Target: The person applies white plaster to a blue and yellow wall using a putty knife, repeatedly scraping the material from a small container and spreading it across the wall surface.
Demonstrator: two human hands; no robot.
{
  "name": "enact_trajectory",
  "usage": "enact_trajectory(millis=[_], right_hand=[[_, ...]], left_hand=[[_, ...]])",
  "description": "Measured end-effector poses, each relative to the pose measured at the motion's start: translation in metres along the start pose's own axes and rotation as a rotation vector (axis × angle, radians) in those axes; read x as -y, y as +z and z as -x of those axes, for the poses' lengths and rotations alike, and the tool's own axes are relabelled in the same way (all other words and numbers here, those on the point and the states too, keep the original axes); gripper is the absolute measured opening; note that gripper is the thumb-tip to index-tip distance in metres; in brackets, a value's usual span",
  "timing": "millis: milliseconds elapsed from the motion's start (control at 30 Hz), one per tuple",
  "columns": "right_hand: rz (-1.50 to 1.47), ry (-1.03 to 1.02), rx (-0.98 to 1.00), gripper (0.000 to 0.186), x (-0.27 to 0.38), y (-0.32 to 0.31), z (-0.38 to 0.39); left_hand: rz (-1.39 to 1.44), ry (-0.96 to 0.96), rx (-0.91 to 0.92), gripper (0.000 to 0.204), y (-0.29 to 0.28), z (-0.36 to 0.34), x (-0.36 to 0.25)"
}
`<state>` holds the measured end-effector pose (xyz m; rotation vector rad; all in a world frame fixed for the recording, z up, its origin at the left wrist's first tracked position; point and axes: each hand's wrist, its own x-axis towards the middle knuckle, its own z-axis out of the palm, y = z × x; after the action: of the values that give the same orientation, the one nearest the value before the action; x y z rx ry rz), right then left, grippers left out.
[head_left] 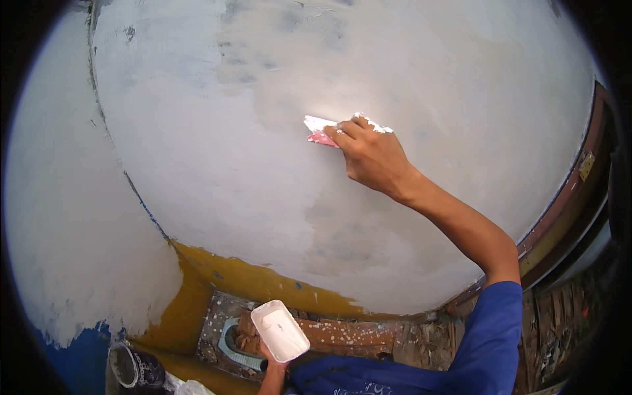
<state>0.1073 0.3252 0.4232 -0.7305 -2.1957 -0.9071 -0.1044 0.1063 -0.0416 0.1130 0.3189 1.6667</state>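
Observation:
My right hand (376,158) is raised to the wall (217,151) with its fingers closed around a scraper (321,138). The scraper is red and smeared with white putty, and its edge is at or close to the wall; exact contact is hard to tell. More putty clings along the top of the scraper, by my knuckles. Low down, my left hand (272,364) grips a white rectangular tub (305,347) from below and the side. White putty (278,324) lies inside it. Patches of lighter and greyer coating cover the wall.
A mustard-yellow band (263,280) runs along the wall's foot. Below stand a pale blue curved object (227,342), a speckled reddish ledge (349,336) and a dark bucket (135,367) at lower left. A brown frame (559,197) borders the wall at right.

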Motion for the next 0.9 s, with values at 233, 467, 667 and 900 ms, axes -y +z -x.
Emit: enact_trajectory(millis=[233,467,667,900], right_hand=[[0.454,0.105,-0.566,0.024,-0.113,-0.121,-0.121],[0.408,-0.068,-0.195,0.028,-0.044,-0.036,-0.109],[0.162,-0.324,-0.029,0.026,0.020,0.023,-0.061],[0.434,0.222,-0.546,0.014,-0.088,-0.113,-0.177]], left_hand=[[-0.006,0.098,0.031,0.058,0.000,-0.012,-0.002],[0.026,0.139,0.009,0.060,0.006,0.004,0.007],[0.077,0.149,-0.006,0.060,0.011,0.013,0.024],[0.097,0.112,-0.012,0.063,-0.002,0.018,0.020]])
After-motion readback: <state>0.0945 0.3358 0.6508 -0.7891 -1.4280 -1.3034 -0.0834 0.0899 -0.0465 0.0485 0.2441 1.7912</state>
